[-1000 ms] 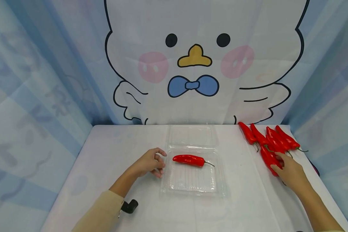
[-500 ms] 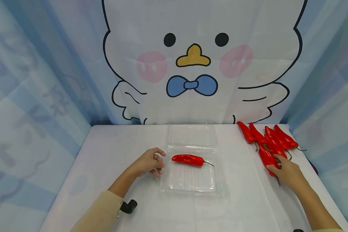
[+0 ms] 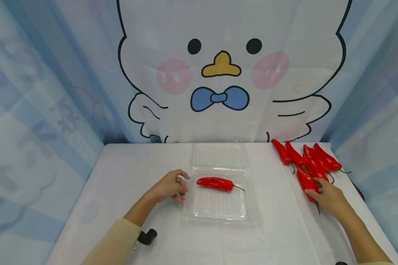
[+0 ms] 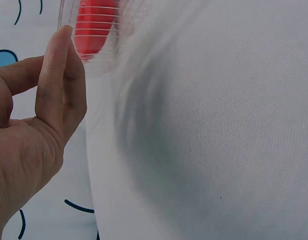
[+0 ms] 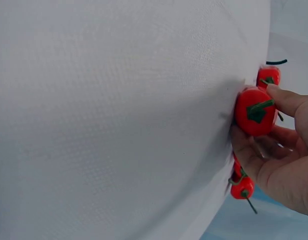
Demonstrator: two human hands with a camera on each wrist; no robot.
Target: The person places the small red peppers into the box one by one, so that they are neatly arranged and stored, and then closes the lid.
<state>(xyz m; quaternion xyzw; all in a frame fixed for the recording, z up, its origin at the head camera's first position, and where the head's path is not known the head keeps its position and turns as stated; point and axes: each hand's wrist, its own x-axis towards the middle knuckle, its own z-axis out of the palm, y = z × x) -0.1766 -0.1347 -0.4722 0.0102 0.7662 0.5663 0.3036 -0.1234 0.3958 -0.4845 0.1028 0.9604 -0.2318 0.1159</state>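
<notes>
In the head view a clear plastic clamshell box (image 3: 219,198) lies with its lid folded back. A red chili pepper (image 3: 215,183) lies across its base, stem to the right. My left hand (image 3: 170,186) is at the box's left edge, fingers loosely bent and holding nothing; the left wrist view has a fingertip overlapping the box wall (image 4: 101,45). Over on the right, my right hand (image 3: 330,197) grips another red chili pepper (image 3: 306,181) near its stem end, thumb on one side and fingers on the other. Its green stem (image 5: 259,109) faces the right wrist camera.
Several more red chili peppers (image 3: 315,160) lie bunched at the table's far right corner, close against the held one. A patterned curtain (image 3: 225,121) hangs behind the white table (image 3: 136,154). A black wrist piece (image 3: 147,236) sits by the left sleeve.
Between one second and half a second ago, my right hand shifted slightly left and closed round the pepper, whose stem end swung left. Since then nothing has visibly moved; the left hand stays put.
</notes>
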